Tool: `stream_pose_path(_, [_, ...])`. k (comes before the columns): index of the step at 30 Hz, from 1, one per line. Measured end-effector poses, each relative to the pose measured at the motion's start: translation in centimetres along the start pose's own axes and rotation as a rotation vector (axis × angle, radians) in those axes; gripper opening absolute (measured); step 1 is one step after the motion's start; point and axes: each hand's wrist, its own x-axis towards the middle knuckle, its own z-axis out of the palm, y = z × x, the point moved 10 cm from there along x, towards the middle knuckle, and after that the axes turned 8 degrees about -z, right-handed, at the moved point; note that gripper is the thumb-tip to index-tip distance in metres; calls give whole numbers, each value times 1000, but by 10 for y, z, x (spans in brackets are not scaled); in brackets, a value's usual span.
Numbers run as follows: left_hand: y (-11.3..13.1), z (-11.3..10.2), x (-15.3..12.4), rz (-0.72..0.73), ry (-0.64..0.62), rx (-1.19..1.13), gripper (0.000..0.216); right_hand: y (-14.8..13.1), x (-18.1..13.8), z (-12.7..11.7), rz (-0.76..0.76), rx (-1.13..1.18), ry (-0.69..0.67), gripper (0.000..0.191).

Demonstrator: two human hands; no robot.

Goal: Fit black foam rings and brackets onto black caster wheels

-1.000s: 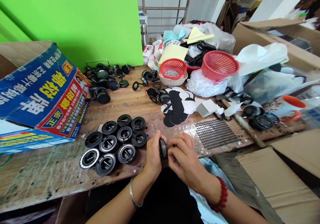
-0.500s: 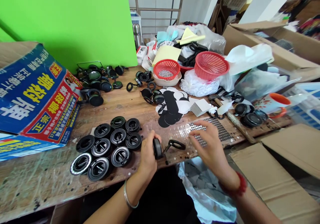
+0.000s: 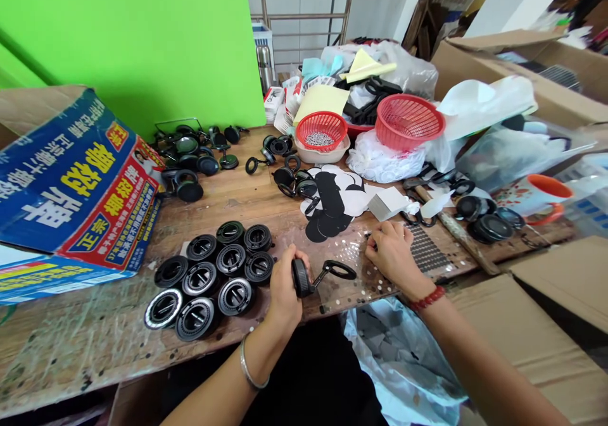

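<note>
My left hand (image 3: 285, 290) is closed around a black round mount (image 3: 301, 278) with a ribbed edge. A hinged arm with a black ring (image 3: 341, 269) sticks out from it to the right, above the table edge. My right hand (image 3: 392, 252) rests on a sheet of small round dots (image 3: 430, 250), its fingers bent and drawn together; whatever is between the fingertips is hidden. Left of my left hand stand several black round bases (image 3: 231, 259) in a close group, slotted faces up. Black and white discs (image 3: 332, 207) lie in a loose pile beyond my hands.
A blue printed carton (image 3: 80, 192) stands at the left. Red baskets (image 3: 411, 122), plastic bags and a wooden-handled tool (image 3: 458, 233) fill the back and right. An orange-rimmed mug (image 3: 534, 198) sits near the right end. Open cardboard flaps (image 3: 517, 331) lie below the table's right edge.
My right hand has come down onto the dot sheet, and its spread fingers have drawn together. My left hand still grips the mount. The view has shifted slightly.
</note>
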Motion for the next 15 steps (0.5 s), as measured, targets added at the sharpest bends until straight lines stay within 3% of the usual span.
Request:
stream_pose_path(5, [7,-1,-4,32,40,64,44,-21,-8,-28,-40,8,159,13])
stream_pose_path(9, [12,1,-9,49,73,155,47,-62,-14,-73,-179,297,342,12])
stream_pose_path(12, [14,2,-11,52,96,179,46,-103,-14,-92,-346,452,337,13])
stream_pose_path(15, [15,4,-13,66,95,198,46,-128,-15,-96,-435,417,337,17])
